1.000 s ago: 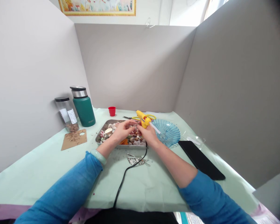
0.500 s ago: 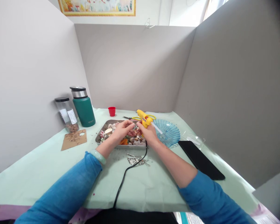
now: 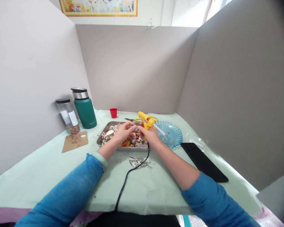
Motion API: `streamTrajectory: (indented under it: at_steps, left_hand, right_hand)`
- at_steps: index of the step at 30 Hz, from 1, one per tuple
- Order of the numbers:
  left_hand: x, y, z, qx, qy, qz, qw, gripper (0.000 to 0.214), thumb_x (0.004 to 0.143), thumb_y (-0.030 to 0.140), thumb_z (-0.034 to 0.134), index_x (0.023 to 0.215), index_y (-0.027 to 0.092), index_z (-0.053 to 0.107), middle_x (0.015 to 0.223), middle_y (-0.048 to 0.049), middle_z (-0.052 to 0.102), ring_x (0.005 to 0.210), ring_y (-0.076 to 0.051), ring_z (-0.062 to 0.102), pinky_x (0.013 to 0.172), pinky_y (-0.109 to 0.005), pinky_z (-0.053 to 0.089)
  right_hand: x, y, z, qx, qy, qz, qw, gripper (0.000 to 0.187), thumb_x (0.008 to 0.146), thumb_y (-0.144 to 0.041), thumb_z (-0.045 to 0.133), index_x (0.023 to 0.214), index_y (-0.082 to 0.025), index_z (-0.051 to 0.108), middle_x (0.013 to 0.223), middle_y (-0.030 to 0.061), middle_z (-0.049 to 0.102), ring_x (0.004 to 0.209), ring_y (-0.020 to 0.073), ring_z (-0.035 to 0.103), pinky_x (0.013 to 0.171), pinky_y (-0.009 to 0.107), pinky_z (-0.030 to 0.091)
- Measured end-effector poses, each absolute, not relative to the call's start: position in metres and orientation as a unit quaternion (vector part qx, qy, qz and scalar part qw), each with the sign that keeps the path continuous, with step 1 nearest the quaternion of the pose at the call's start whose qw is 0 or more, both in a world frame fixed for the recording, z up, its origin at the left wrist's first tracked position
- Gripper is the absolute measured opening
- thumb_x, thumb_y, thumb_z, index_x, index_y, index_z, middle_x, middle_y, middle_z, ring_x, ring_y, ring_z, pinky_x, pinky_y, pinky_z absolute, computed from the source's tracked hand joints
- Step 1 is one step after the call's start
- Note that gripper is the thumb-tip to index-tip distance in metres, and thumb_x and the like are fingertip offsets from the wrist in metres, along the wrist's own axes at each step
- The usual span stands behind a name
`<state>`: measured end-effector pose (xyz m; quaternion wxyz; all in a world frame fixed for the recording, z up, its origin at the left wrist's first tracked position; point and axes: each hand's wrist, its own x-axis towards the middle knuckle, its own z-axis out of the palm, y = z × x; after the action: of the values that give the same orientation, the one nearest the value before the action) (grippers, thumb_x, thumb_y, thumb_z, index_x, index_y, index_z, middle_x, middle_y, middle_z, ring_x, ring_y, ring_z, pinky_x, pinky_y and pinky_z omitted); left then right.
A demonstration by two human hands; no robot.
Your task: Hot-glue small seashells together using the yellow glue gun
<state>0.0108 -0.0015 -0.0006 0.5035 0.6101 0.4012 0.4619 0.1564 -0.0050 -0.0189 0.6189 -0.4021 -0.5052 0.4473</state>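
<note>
Left of the tray (image 3: 123,148) lean or stand the jar (image 3: 67,115) and flask (image 3: 85,113), with a card (image 3: 72,143) lying nearer. Over the tray's middle, the left hand (image 3: 123,134) has thumb and fingers drawn together; whether they pinch something small, I cannot tell. Shells (image 3: 109,133) lie in the tray, clips (image 3: 133,162) in front of it. Over the tray's right part, the right hand (image 3: 151,135) grasps the glue gun (image 3: 146,121). Since half a second ago, both hands' fingertips have drawn closer, nearly meeting, and the gun has shifted slightly left: probably fine fingertip work, with the gun merely kept ready. Right of the tray sits the plate (image 3: 176,132).
</note>
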Motion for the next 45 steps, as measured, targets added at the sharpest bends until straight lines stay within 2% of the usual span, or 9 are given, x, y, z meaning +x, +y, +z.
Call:
streamTrajectory:
  at_steps: [5, 9, 15, 22, 28, 34, 40, 45]
  left_hand:
    - [0.0094, 0.0003, -0.0029, 0.624, 0.411, 0.46, 0.479, 0.041, 0.062, 0.042, 0.086, 0.079, 0.015, 0.061, 0.065, 0.0015, 0.064, 0.056, -0.012, 0.064, 0.059, -0.025, 0.054]
    - [0.0096, 0.0004, -0.0029, 0.635, 0.411, 0.464, 0.461, 0.045, 0.054, 0.037, 0.09, 0.079, 0.015, 0.06, 0.065, 0.0013, 0.065, 0.057, -0.012, 0.063, 0.059, -0.026, 0.053]
    - [0.008, 0.0021, -0.0033, 0.649, 0.411, 0.469, 0.435, 0.039, 0.057, 0.035, 0.086, 0.08, 0.015, 0.062, 0.067, 0.0004, 0.066, 0.062, -0.013, 0.063, 0.064, -0.027, 0.052]
    - [0.007, 0.005, -0.0051, 0.649, 0.418, 0.471, 0.427, 0.039, 0.055, 0.035, 0.088, 0.079, 0.015, 0.064, 0.065, 0.0006, 0.066, 0.061, -0.014, 0.062, 0.064, -0.027, 0.051]
    - [0.0083, 0.0039, -0.0047, 0.626, 0.422, 0.498, 0.427, 0.036, 0.064, 0.041, 0.083, 0.08, 0.013, 0.067, 0.071, -0.002, 0.068, 0.062, -0.014, 0.063, 0.064, -0.027, 0.054]
    - [0.0086, 0.0021, -0.0021, 0.612, 0.377, 0.501, 0.483, 0.036, 0.069, 0.039, 0.081, 0.089, 0.013, 0.067, 0.075, -0.0022, 0.068, 0.063, -0.013, 0.064, 0.063, -0.028, 0.055]
    - [0.0071, 0.0029, -0.0028, 0.57, 0.372, 0.515, 0.521, 0.024, 0.069, 0.025, 0.08, 0.082, 0.012, 0.065, 0.069, -0.0009, 0.067, 0.058, -0.012, 0.063, 0.063, -0.027, 0.055]
    - [0.0067, 0.0025, -0.0019, 0.546, 0.374, 0.524, 0.535, 0.028, 0.065, 0.02, 0.084, 0.082, 0.012, 0.062, 0.069, -0.0007, 0.067, 0.057, -0.011, 0.065, 0.062, -0.026, 0.055]
  right_hand:
    - [0.1567, -0.0039, -0.0191, -0.397, -0.498, 0.452, 0.624, 0.02, 0.072, -0.026, 0.071, 0.085, -0.021, 0.056, 0.062, -0.0042, 0.058, 0.05, 0.0113, 0.056, 0.045, 0.022, 0.047]
    - [0.1573, -0.004, -0.0197, -0.396, -0.51, 0.445, 0.62, 0.021, 0.069, -0.027, 0.072, 0.084, -0.021, 0.058, 0.064, -0.0037, 0.06, 0.051, 0.0106, 0.055, 0.047, 0.022, 0.049]
    - [0.1583, -0.0065, -0.019, -0.392, -0.523, 0.454, 0.606, 0.027, 0.069, -0.03, 0.073, 0.089, -0.02, 0.058, 0.068, -0.0036, 0.061, 0.055, 0.0116, 0.059, 0.05, 0.023, 0.05]
    - [0.1583, -0.0062, -0.019, -0.394, -0.527, 0.458, 0.598, 0.027, 0.069, -0.032, 0.071, 0.089, -0.02, 0.058, 0.068, -0.0038, 0.062, 0.057, 0.0121, 0.059, 0.052, 0.024, 0.051]
    - [0.1567, -0.008, -0.0168, -0.391, -0.52, 0.458, 0.606, 0.025, 0.068, -0.029, 0.071, 0.088, -0.021, 0.059, 0.069, -0.0039, 0.062, 0.058, 0.0125, 0.061, 0.051, 0.024, 0.051]
    - [0.1569, -0.0083, -0.0148, -0.379, -0.501, 0.465, 0.624, 0.027, 0.066, -0.028, 0.073, 0.087, -0.019, 0.058, 0.067, -0.0026, 0.062, 0.057, 0.0132, 0.061, 0.049, 0.023, 0.05]
    - [0.1586, -0.008, -0.0156, -0.366, -0.495, 0.471, 0.632, 0.03, 0.065, -0.028, 0.073, 0.089, -0.018, 0.058, 0.067, -0.0024, 0.062, 0.058, 0.0131, 0.061, 0.047, 0.022, 0.048]
    - [0.1588, -0.0053, -0.0178, -0.373, -0.486, 0.464, 0.64, 0.034, 0.064, -0.033, 0.075, 0.089, -0.019, 0.058, 0.071, -0.0021, 0.062, 0.061, 0.0147, 0.063, 0.047, 0.023, 0.048]
